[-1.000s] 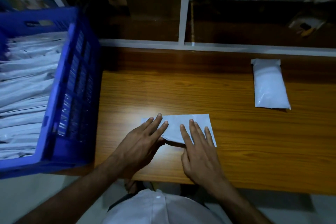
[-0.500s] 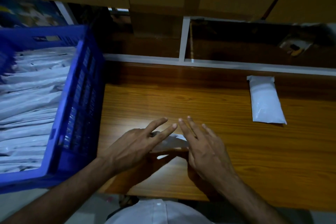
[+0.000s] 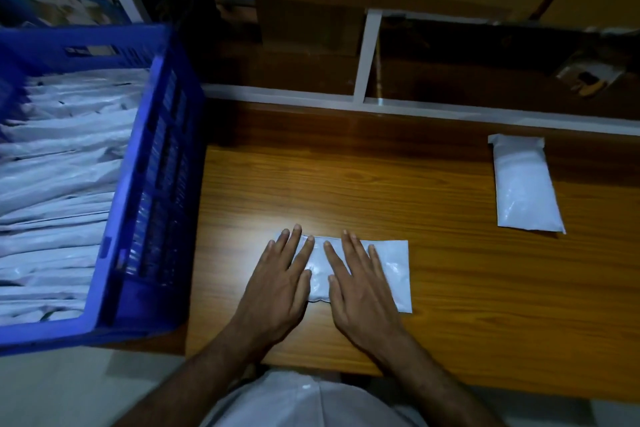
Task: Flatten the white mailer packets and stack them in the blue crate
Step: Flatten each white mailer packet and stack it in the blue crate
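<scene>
Glossy woodgrain table (image 3: 450, 305), flat hands (image 3: 318, 288), crinkled mailer (image 3: 391, 263)

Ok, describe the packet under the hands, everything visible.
The white mailer packet is glossy, wrinkled plastic, lying flat and crosswise on the wooden table near its front edge. The left hand and right hand press on it with straight, spread fingers, covering its left part. Its right end shows bare.
</scene>
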Motion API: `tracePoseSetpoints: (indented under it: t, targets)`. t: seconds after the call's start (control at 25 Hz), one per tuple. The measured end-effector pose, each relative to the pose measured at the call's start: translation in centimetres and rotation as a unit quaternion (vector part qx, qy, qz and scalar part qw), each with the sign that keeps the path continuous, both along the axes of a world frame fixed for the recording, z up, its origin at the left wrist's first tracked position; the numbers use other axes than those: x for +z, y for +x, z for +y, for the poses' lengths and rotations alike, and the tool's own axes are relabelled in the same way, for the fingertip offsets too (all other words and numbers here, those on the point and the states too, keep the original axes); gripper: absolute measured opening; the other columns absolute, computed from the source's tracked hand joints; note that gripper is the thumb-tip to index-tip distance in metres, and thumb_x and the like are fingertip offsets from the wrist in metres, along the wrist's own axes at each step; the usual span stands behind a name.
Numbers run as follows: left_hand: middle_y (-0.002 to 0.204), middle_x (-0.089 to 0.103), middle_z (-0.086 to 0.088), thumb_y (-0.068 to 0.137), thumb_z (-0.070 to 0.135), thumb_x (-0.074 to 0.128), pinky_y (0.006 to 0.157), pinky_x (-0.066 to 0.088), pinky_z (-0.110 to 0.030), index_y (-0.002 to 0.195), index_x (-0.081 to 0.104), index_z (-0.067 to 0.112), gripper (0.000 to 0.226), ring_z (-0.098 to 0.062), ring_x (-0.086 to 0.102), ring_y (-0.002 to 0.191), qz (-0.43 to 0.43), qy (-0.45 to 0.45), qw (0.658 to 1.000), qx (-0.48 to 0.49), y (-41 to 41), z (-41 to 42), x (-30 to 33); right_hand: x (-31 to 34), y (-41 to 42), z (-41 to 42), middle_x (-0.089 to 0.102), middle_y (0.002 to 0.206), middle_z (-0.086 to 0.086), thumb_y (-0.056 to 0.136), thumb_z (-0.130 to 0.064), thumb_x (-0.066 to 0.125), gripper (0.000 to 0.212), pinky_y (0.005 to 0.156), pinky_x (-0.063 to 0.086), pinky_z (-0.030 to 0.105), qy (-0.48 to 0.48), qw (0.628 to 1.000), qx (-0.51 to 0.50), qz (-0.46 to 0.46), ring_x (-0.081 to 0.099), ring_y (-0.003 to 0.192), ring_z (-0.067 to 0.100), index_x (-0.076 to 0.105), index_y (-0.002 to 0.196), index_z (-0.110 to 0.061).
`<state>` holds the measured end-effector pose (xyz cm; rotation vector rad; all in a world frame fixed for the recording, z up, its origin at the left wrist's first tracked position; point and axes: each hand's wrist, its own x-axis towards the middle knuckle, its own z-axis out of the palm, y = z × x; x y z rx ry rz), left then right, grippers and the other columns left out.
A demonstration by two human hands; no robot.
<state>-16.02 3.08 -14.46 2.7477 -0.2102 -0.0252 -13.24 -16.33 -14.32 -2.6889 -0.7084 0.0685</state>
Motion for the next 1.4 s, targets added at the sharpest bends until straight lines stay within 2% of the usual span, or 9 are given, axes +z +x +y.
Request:
tracePoseSetpoints:
  t: [0.32, 0.44, 0.56, 0.84, 1.04, 1.12, 1.24, 1.32, 1.4]
  targets:
    - [0.171, 0.007, -0.01, 0.107, 0.032, 0.029, 0.127, 0.009, -0.05, 0.162, 0.023, 0.015, 0.058, -0.024, 0.001, 0.158, 0.002, 0.035, 0.999, 0.033, 0.2, -0.7, 0.2, -1.2, 0.8, 0.1, 0.011, 0.173, 0.012, 0.108, -0.03, 0.036, 0.059, 0.128, 0.017, 0.054, -0.015, 0.999, 0.014, -0.028, 0.006, 0.161, 0.023, 0.027, 0.164, -0.016]
    - [0.17, 0.011, -0.014, 0.106, 0.036, 0.03, 0.126, 0.008, -0.055, 0.161, 0.026, 0.014, 0.06, -0.029, 0.004, 0.158, -0.011, 0.078, 0.997, -0.022, 0.5, -2.3, 1.2, -0.6, 0.9, -1.7, 0.013, 0.173, 0.013, 0.107, -0.033, 0.037, 0.058, 0.128, 0.009, 0.057, 0.006, 0.998, -0.059, -0.024, 0.006, 0.161, 0.024, 0.032, 0.163, -0.017]
    - [0.171, 0.006, -0.011, 0.106, 0.042, 0.03, 0.124, 0.013, -0.055, 0.163, 0.021, 0.022, 0.06, -0.027, 0.003, 0.158, 0.014, 0.087, 0.995, -0.049, 1.4, -3.5, 0.8, -0.7, 0.4, -4.2, 0.002, 0.174, 0.011, 0.107, -0.043, 0.034, 0.063, 0.129, 0.007, 0.055, -0.022, 0.99, -0.139, -0.007, -0.001, 0.161, 0.024, 0.023, 0.166, -0.022]
    - [0.171, 0.006, -0.01, 0.107, 0.042, 0.029, 0.125, 0.011, -0.053, 0.163, 0.021, 0.024, 0.059, -0.027, 0.004, 0.158, 0.03, 0.097, 0.994, -0.037, 1.7, -4.0, 0.4, -1.3, 0.6, -4.6, -0.002, 0.174, 0.013, 0.109, -0.043, 0.031, 0.064, 0.129, 0.008, 0.054, -0.059, 0.991, -0.117, -0.005, -0.003, 0.161, 0.027, 0.014, 0.167, -0.021]
    - [0.168, -0.023, -0.003, 0.103, 0.065, 0.036, 0.126, -0.009, -0.043, 0.163, -0.008, 0.028, 0.083, -0.017, -0.024, 0.154, 0.111, 0.02, 0.99, -0.086, 1.3, -1.4, 2.6, -0.8, 0.4, -5.2, 0.0, 0.174, 0.011, 0.106, -0.048, 0.04, 0.07, 0.129, 0.005, 0.054, 0.008, 0.996, -0.084, 0.007, -0.004, 0.161, 0.023, 0.016, 0.167, -0.023]
    - [0.167, -0.027, 0.0, 0.099, 0.075, 0.033, 0.126, -0.01, -0.039, 0.161, -0.015, 0.03, 0.091, -0.014, -0.026, 0.153, 0.125, 0.082, 0.98, -0.129, 1.0, 0.8, 3.8, -0.3, 0.1, -5.6, 0.001, 0.175, 0.008, 0.101, -0.054, 0.05, 0.08, 0.13, -0.001, 0.05, 0.038, 0.999, -0.004, 0.018, -0.003, 0.161, 0.02, 0.015, 0.167, -0.025]
    - [0.169, -0.015, -0.005, 0.105, 0.066, 0.018, 0.129, 0.006, -0.042, 0.163, -0.008, 0.026, 0.076, -0.019, -0.013, 0.157, 0.101, 0.154, 0.973, -0.141, 0.6, 2.1, 3.5, -0.5, -0.2, -5.1, 0.006, 0.174, 0.009, 0.097, -0.05, 0.054, 0.082, 0.13, 0.008, 0.05, 0.011, 0.996, 0.085, -0.015, 0.001, 0.161, 0.019, 0.02, 0.166, -0.022]
    - [0.169, 0.007, -0.01, 0.107, 0.062, 0.016, 0.126, 0.024, -0.044, 0.164, 0.008, 0.02, 0.071, -0.024, 0.011, 0.157, 0.077, 0.157, 0.976, -0.128, 0.6, 1.7, 3.6, -0.5, 0.2, -4.4, 0.01, 0.173, 0.01, 0.092, -0.032, 0.059, 0.08, 0.128, 0.014, 0.051, 0.002, 0.997, 0.071, -0.034, 0.008, 0.161, 0.02, 0.027, 0.164, -0.019]
    - [0.166, 0.023, -0.011, 0.107, 0.06, 0.014, 0.123, 0.03, -0.041, 0.162, 0.018, 0.017, 0.07, -0.025, 0.029, 0.152, 0.06, 0.16, 0.978, -0.118, 1.0, 1.8, 4.5, 0.2, 1.2, -3.5, 0.011, 0.173, 0.008, 0.086, -0.02, 0.061, 0.086, 0.128, 0.01, 0.049, 0.004, 0.998, 0.052, -0.037, 0.01, 0.161, 0.019, 0.025, 0.165, -0.021]
